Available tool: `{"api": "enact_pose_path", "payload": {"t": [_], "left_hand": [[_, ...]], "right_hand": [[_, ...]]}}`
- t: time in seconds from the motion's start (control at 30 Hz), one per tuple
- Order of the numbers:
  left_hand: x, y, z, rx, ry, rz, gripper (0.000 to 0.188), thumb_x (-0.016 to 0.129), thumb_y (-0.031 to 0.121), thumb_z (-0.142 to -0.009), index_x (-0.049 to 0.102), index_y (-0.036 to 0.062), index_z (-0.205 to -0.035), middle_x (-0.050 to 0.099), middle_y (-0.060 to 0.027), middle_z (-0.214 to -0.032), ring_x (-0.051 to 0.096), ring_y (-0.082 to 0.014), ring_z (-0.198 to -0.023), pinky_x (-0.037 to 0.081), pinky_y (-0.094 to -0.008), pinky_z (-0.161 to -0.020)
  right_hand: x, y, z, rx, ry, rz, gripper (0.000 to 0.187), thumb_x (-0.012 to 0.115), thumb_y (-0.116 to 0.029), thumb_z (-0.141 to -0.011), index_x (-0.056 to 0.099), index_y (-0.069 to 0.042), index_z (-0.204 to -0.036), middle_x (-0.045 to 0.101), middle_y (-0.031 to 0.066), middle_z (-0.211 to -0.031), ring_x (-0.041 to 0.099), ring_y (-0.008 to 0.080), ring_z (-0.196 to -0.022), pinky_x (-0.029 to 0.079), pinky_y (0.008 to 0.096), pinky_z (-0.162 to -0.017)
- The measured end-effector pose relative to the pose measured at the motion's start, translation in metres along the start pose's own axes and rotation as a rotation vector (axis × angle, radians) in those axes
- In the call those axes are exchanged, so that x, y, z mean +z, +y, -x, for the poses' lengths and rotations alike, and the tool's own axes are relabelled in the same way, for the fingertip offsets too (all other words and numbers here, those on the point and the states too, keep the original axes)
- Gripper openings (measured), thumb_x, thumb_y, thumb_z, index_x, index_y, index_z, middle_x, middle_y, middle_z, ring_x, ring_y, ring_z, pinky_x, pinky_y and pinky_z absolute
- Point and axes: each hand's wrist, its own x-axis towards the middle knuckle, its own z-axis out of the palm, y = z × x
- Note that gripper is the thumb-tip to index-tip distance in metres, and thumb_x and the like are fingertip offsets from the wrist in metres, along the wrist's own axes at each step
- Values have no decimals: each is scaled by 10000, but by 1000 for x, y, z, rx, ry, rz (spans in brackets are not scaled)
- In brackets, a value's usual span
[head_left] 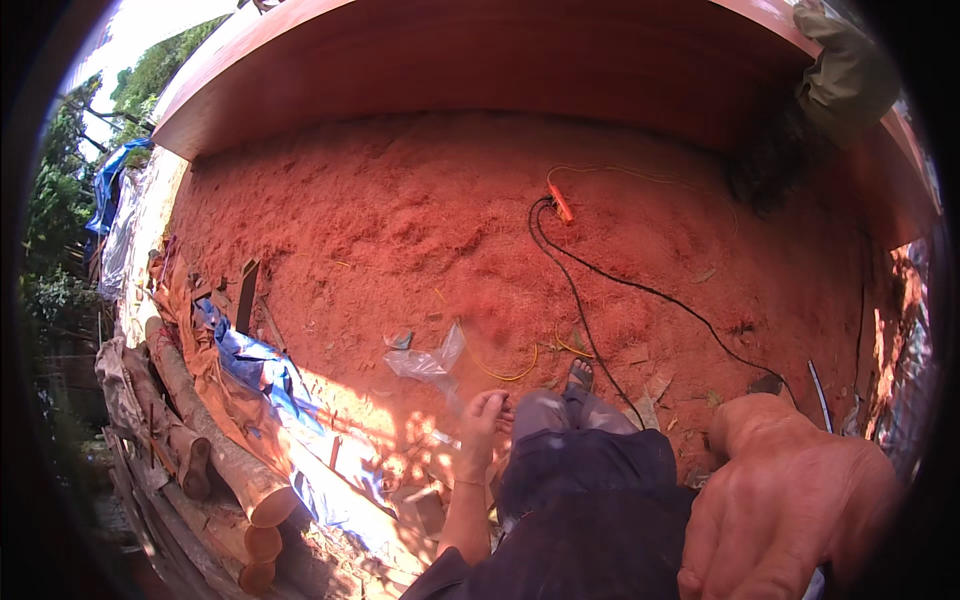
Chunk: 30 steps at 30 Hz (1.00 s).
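Observation:
My left hand (487, 412) is low in front of my body, beside my leg. Its fingers are curled together, and whatever lies in them is too small or too hidden to name. Close to the camera at the lower right, my right hand (790, 490) shows mostly its back, with the fingers bent down and their tips out of sight. A pale bluish bit (815, 582) peeks out below it; what it is, I cannot tell. Clear plastic film (428, 365) lies on the reddish ground a little beyond my left hand.
A large reddish-brown panel (480, 70) spans the far side. A person in olive clothing (848, 75) is at the far right. An orange connector (562, 203) with black cords (640, 288) lies on the ground. Logs (215, 430) and a blue tarp (260, 365) are on the left.

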Motion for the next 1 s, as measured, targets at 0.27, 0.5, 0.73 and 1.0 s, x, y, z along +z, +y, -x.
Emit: {"api": "enact_pose_path", "payload": {"t": [0.27, 0.5, 0.73, 1.0], "left_hand": [[-81, -143, 7, -350, 583, 420, 356, 644, 369, -1000, 635, 39, -1133, 647, -62, -885, 644, -156, -719, 528, -288, -537], [-102, -213, -3, -593, 707, 442, 352, 647, 380, -997, 622, 55, -1132, 651, -62, -895, 648, -167, -723, 532, -302, -537], [-187, -88, -135, -517, 592, 294, 351, 646, 382, -998, 617, 61, -1136, 658, -65, -909, 652, -174, -728, 535, -308, -539], [-219, 64, -237, -278, 526, 280, 350, 645, 385, -998, 612, 67, -1140, 666, -67, -925, 657, -183, -733, 538, -315, -540]], "right_hand": [[-43, -66, -91, 115, 48, 605, 622, 683, -247, -900, 450, 128, -1337, 580, 167, -1122, 555, 213, -1035, 418, 319, -886], [-68, -89, -206, 315, 71, 839, 565, 744, -247, -864, 553, 97, -1268, 643, 121, -969, 606, 173, -885, 464, 303, -761], [-74, -128, -329, 635, 63, 900, 509, 806, -247, -827, 656, 66, -1199, 705, 75, -817, 656, 133, -734, 509, 287, -637], [-73, -167, -389, 137, -64, 1293, 573, 785, -284, -891, 580, 62, -1300, 693, 149, -959, 592, 123, -722, 493, 265, -683]]}}
